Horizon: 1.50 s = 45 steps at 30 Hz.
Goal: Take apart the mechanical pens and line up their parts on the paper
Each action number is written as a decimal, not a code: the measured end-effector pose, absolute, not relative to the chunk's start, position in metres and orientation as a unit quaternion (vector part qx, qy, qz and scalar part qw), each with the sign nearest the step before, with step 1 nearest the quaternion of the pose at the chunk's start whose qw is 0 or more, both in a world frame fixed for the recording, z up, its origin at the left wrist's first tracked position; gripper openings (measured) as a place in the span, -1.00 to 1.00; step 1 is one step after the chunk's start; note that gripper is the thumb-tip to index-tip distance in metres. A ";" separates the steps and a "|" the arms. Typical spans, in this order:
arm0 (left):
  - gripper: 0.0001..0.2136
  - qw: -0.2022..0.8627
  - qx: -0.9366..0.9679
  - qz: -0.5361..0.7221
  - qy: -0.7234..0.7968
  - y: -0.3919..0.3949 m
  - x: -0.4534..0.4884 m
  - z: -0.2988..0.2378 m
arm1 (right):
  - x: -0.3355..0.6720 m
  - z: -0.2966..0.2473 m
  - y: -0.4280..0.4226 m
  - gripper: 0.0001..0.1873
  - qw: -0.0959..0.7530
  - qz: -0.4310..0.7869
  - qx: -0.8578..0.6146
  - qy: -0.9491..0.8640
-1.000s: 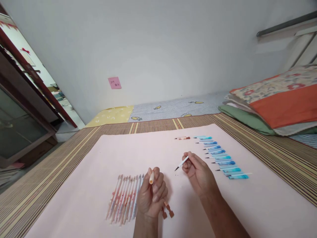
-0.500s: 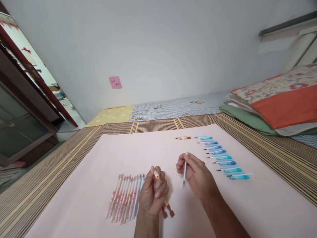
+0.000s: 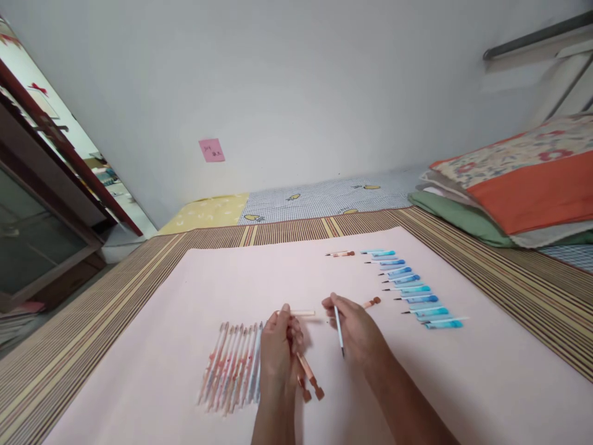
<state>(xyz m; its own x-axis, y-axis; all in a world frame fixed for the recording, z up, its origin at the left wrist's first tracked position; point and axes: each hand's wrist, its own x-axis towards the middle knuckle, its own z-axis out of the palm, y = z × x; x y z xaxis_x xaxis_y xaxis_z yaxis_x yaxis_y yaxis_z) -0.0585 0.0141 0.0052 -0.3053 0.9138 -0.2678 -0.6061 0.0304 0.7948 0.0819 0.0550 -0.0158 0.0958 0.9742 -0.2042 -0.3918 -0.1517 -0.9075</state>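
Observation:
My left hand point(image 3: 279, 349) is closed on a pale peach pen barrel point(image 3: 303, 313), which now points to the right. Between the fingers of my right hand point(image 3: 359, 327) is a slim white pen refill point(image 3: 338, 327), its dark tip downward. A brown-ended pen part point(image 3: 372, 303) shows from behind the right hand; whether it is held or lies on the sheet I cannot tell. Brown-ended pen parts point(image 3: 311, 378) lie just right of my left wrist. Close by on the left is a row of several clear-and-pink pens point(image 3: 231, 368), partly covered by the left hand.
A pale pink sheet point(image 3: 152, 346) covers much of the striped mat point(image 3: 92, 321). Several blue pen parts with refills point(image 3: 414, 287) form a slanted column at right. A brown pen part with a refill point(image 3: 341, 253) lies at the back. Folded bedding point(image 3: 523, 198) is at far right.
The barrel in my left hand has turned from facing me to pointing right. My right hand has shifted slightly left, and the brown-ended part behind it has come into view.

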 end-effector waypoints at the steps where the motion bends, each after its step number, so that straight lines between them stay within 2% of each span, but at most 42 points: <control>1: -0.57 0.576 0.159 0.676 0.431 0.014 -0.062 0.005 | 0.093 -0.012 0.057 -0.58 0.581 0.560 -0.493 -0.325; 5: -0.57 0.649 0.098 0.652 0.379 0.016 -0.071 0.002 | 0.128 0.004 0.063 -0.63 0.651 0.512 -0.477 -0.296; 8: -0.55 0.631 0.122 0.652 0.403 0.016 -0.067 0.001 | 0.119 0.004 0.061 -0.65 0.693 0.549 -0.409 -0.224; 11: -0.55 0.560 0.198 0.664 0.455 0.013 -0.056 0.004 | 0.085 -0.007 0.056 -0.63 0.655 0.653 -0.346 -0.157; 14: -0.60 0.486 0.286 0.652 0.507 0.008 -0.048 0.010 | 0.054 -0.016 0.048 -0.72 0.608 0.736 -0.281 -0.097; 18: -0.66 0.387 0.392 0.602 0.578 0.000 -0.043 0.020 | 0.044 -0.017 0.041 -0.81 0.593 0.768 -0.233 -0.061; 23: -0.76 0.353 0.456 0.595 0.560 -0.004 -0.044 0.026 | 0.049 -0.015 0.041 -0.82 0.585 0.780 -0.206 -0.083; 26: -0.81 0.383 0.450 0.596 0.544 -0.005 -0.046 0.026 | 0.048 -0.015 0.041 -0.79 0.578 0.784 -0.205 -0.094; 33: -0.89 0.553 0.389 0.576 0.460 -0.010 -0.046 0.028 | 0.046 -0.012 0.039 -0.76 0.572 0.786 -0.213 -0.099; 36: -0.90 0.540 0.369 0.601 0.459 -0.011 -0.051 0.034 | 0.046 -0.010 0.040 -0.82 0.576 0.789 -0.193 -0.093; 41: -0.88 0.440 0.428 0.609 0.502 -0.009 -0.058 0.039 | 0.045 -0.011 0.039 -0.85 0.586 0.783 -0.188 -0.086; 43: -0.81 0.467 0.400 0.620 0.487 -0.005 -0.059 0.035 | 0.046 -0.011 0.039 -0.82 0.587 0.780 -0.201 -0.086; 45: -0.74 0.546 0.319 0.633 0.446 -0.001 -0.061 0.030 | 0.048 -0.010 0.039 -0.76 0.588 0.774 -0.213 -0.097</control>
